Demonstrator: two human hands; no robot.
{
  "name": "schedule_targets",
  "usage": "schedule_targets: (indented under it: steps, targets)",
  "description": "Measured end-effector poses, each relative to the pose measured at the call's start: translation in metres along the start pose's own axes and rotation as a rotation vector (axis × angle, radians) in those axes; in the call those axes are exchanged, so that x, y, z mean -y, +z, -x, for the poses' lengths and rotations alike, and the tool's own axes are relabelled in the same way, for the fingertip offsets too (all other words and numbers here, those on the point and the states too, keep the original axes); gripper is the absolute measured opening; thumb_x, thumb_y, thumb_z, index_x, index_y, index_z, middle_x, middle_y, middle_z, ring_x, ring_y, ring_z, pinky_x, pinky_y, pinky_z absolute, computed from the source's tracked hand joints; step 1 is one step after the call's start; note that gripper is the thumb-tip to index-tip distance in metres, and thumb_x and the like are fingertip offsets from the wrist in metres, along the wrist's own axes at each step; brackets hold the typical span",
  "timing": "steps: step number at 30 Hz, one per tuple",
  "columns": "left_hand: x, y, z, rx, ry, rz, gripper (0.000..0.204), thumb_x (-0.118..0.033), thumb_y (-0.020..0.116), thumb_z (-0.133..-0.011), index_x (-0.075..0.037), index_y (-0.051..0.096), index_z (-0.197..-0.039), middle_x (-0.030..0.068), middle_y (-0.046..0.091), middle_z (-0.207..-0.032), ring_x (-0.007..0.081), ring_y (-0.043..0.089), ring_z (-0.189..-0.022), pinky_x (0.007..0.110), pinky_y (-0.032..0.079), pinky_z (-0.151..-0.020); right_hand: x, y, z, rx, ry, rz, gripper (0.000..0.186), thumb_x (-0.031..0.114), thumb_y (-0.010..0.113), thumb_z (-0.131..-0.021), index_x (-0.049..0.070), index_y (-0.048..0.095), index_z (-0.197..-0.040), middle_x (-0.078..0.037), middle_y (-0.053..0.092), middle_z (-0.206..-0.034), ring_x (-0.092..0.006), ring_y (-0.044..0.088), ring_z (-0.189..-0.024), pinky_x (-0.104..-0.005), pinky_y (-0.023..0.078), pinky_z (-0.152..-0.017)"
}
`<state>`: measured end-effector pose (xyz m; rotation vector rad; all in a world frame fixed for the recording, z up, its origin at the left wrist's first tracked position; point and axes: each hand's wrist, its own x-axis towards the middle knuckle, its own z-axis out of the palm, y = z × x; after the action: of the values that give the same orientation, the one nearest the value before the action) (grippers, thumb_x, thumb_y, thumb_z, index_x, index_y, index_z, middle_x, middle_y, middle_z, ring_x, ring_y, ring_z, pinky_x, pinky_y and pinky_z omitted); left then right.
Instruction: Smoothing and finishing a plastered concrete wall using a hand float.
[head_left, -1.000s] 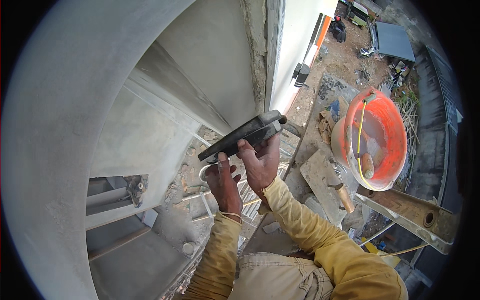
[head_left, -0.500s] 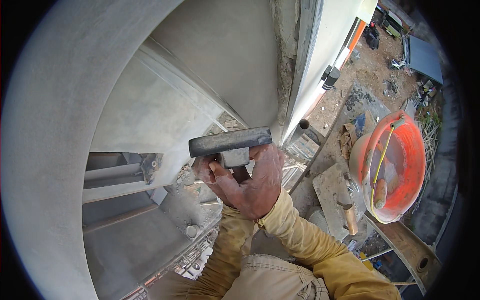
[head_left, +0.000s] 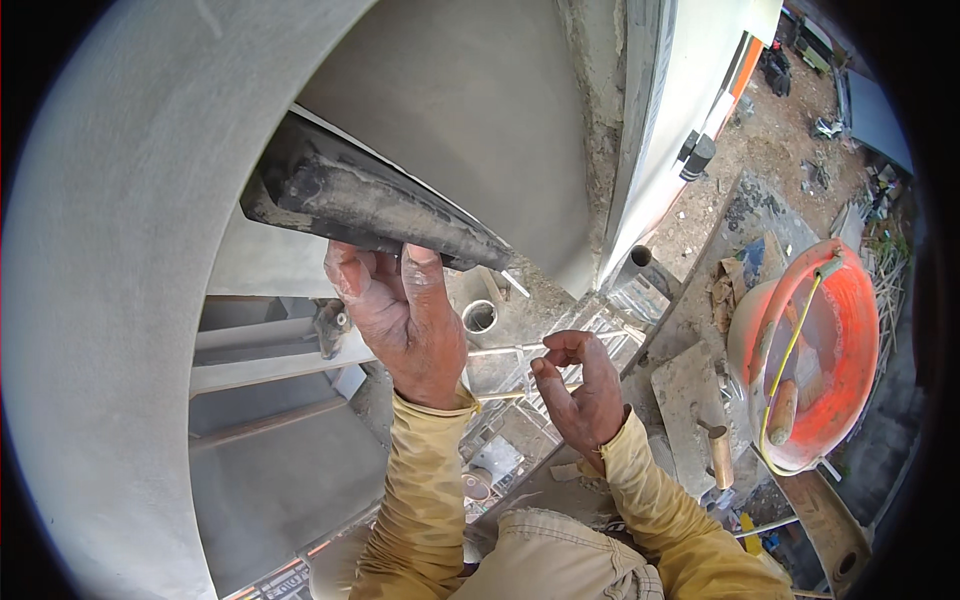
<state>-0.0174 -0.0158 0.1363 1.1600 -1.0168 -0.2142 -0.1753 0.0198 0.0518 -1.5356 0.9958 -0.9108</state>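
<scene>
My left hand grips a dusty black plastering float by its lower edge, thumb in front and fingers partly hidden behind it. The float is raised and tilted, its left end close to the curved grey plastered surface. It overlaps the flat grey wall panel in view; whether they touch I cannot tell. Lower and to the right, my right hand is apart from the float, its fingers loosely curled with a gap to the thumb and nothing visible in them.
At the right stands an orange-red bucket with a yellow handle, cloudy liquid and a wooden-handled brush. Beside it lies a flat trowel with a wooden grip on a dirty plank. An upright pipe rises nearby. Scaffolding and a drop show below.
Both hands were together on the float in front of me. The right hand has let go and moved lower right; the left has carried the float up and left, turning it.
</scene>
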Motion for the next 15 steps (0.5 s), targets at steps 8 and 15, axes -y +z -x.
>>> schedule_targets:
  steps: [8, 15]
  targets:
    - [0.017, -0.014, -0.02, -0.008, -0.1, 0.0, 0.041, -0.016, 0.06, -0.095, -0.006, 0.04, -0.129, 0.0069, 0.053, -0.118, 0.0157, 0.051, -0.109, 0.038, 0.045, -0.092, -0.027, -0.006, 0.022, 0.082, 0.105, 0.082, 0.021, 0.008, 0.067, -0.082, 0.0, 0.058, -0.1, -0.012, 0.062, -0.084, -0.0258, 0.061, -0.079, -0.0359, 0.049, -0.073]
    - [0.021, -0.028, -0.011, -0.033, -0.165, 0.081, 0.039, -0.015, 0.059, -0.095, -0.008, 0.04, -0.128, 0.0075, 0.051, -0.121, 0.0177, 0.05, -0.112, 0.041, 0.045, -0.093, -0.03, 0.003, 0.025, 0.117, 0.104, 0.062, 0.021, 0.008, 0.067, -0.082, -0.001, 0.058, -0.099, -0.013, 0.063, -0.082, -0.0262, 0.062, -0.076, -0.0359, 0.05, -0.072]
